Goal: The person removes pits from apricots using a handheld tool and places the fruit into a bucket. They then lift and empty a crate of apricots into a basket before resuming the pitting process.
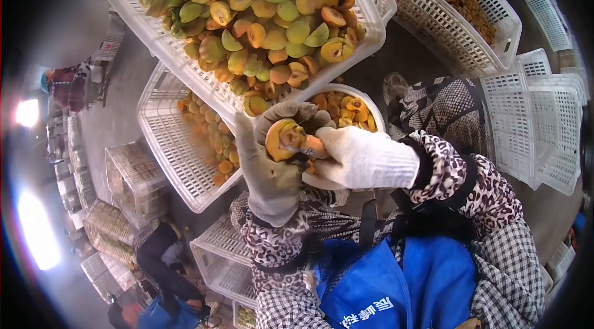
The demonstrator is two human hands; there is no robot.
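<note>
My left hand (272,171), in a soiled white glove, cups a yellow-orange peach half (280,141) with its cut face showing. The left thumb sticks up and the fingers curl behind the fruit. My right hand (371,157), in a cleaner white glove, is closed at the fruit's right side. It grips a small hand tool (305,151) with a thin metal part against the cut face; most of the tool is hidden by the fingers. Just behind the hands stands a white bucket (378,112) of orange fruit pieces.
A white crate (216,91) heaped with green and orange halved peaches lies ahead. Beneath it, to the left, another crate (162,137) holds orange halves. A crate of orange pieces (433,29) is at upper right. Stacked crates (532,125) stand right; a co-worker (167,279) sits lower left.
</note>
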